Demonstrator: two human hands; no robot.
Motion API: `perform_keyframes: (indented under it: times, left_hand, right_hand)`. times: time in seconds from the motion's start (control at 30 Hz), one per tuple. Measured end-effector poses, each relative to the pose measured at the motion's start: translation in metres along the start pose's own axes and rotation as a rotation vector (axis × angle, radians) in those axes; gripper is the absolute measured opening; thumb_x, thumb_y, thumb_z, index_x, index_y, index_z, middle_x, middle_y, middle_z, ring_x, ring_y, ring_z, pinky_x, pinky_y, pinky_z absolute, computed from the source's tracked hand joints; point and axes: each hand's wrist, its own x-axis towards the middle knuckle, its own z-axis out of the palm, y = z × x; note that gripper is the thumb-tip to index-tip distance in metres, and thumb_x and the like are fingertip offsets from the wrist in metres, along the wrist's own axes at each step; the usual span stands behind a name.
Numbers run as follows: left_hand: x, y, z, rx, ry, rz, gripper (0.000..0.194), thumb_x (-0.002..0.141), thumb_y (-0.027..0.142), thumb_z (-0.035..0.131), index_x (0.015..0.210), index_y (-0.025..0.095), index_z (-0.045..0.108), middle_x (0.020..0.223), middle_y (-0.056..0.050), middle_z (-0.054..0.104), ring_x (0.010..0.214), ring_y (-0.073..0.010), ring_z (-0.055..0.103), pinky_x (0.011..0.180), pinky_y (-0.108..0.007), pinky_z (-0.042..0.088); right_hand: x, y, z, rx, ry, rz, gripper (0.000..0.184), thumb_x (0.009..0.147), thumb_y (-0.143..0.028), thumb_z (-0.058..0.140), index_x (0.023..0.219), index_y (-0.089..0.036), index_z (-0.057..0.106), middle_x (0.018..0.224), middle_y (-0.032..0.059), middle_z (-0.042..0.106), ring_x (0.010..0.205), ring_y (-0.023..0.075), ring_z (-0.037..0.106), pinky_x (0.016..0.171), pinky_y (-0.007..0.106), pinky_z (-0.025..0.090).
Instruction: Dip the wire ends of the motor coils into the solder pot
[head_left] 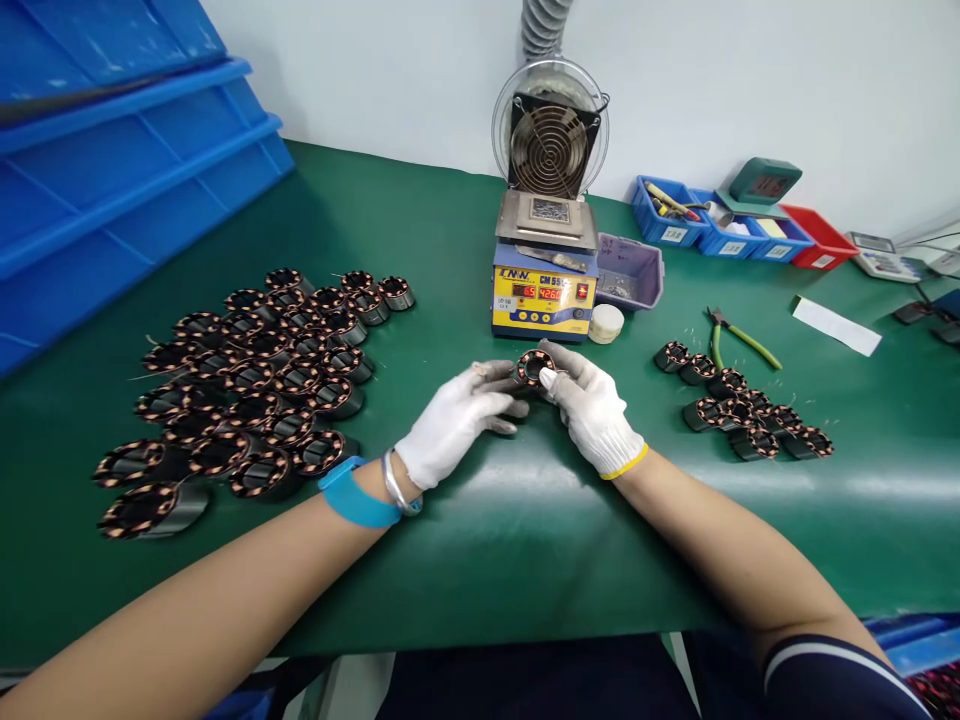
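Note:
Between my hands is a motor stator (535, 367), a black ring with copper windings and thin loose wire ends. My right hand (596, 410), in a white glove with a yellow cuff, is closed on it, thumb on the near rim. My left hand (457, 415), also gloved, reaches to its left side with fingers stretched out and apart; whether the fingertips touch its wires I cannot tell. Just beyond stands a blue and yellow solder pot (544, 290) with lit red digits and a metal top.
Many similar stators (255, 375) cover the left of the green table (480, 580); a smaller group (739, 410) lies right, near green-handled cutters (739, 335). A purple bin (641, 270), round white pad (606, 323), fan (553, 145) and blue crates (112, 150) stand around.

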Motion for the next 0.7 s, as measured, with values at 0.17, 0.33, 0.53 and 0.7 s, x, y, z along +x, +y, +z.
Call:
perform_keyframes:
  times: [0.17, 0.33, 0.53, 0.7]
  left_hand:
    - [-0.006, 0.001, 0.01, -0.091, -0.181, -0.19, 0.035, 0.074, 0.021, 0.069, 0.107, 0.014, 0.061, 0.111, -0.012, 0.065, 0.085, -0.0167, 0.065, 0.071, -0.028, 0.053]
    - [-0.017, 0.01, 0.004, 0.107, -0.232, -0.114, 0.025, 0.075, 0.033, 0.069, 0.085, 0.012, 0.061, 0.08, -0.009, 0.069, 0.064, -0.0163, 0.063, 0.06, -0.029, 0.051]
    - [-0.009, 0.007, 0.019, 0.289, 0.065, 0.031, 0.044, 0.062, 0.034, 0.079, 0.095, 0.014, 0.057, 0.083, -0.004, 0.067, 0.06, -0.0118, 0.059, 0.047, -0.022, 0.043]
    - [-0.005, 0.005, 0.018, 0.323, 0.083, 0.001, 0.024, 0.077, 0.037, 0.063, 0.075, 0.013, 0.059, 0.062, -0.002, 0.062, 0.047, -0.0096, 0.053, 0.042, -0.021, 0.038]
  right_hand:
    - [-0.001, 0.002, 0.001, -0.006, -0.074, -0.073, 0.057, 0.074, -0.041, 0.067, 0.125, -0.019, 0.056, 0.122, 0.0061, 0.063, 0.109, 0.0218, 0.06, 0.095, 0.035, 0.051]
    - [0.004, 0.002, -0.002, -0.078, -0.012, -0.06, 0.059, 0.076, -0.043, 0.063, 0.128, -0.017, 0.054, 0.122, 0.006, 0.063, 0.107, 0.0226, 0.061, 0.09, 0.034, 0.054]
    - [0.002, 0.003, 0.001, 0.008, -0.049, -0.091, 0.058, 0.074, -0.04, 0.066, 0.126, -0.016, 0.055, 0.12, 0.0067, 0.064, 0.108, 0.0221, 0.061, 0.096, 0.036, 0.051]
    - [0.0, 0.003, 0.004, -0.023, -0.026, -0.133, 0.058, 0.071, -0.038, 0.068, 0.123, -0.016, 0.056, 0.124, 0.0089, 0.062, 0.111, 0.0234, 0.06, 0.095, 0.036, 0.052]
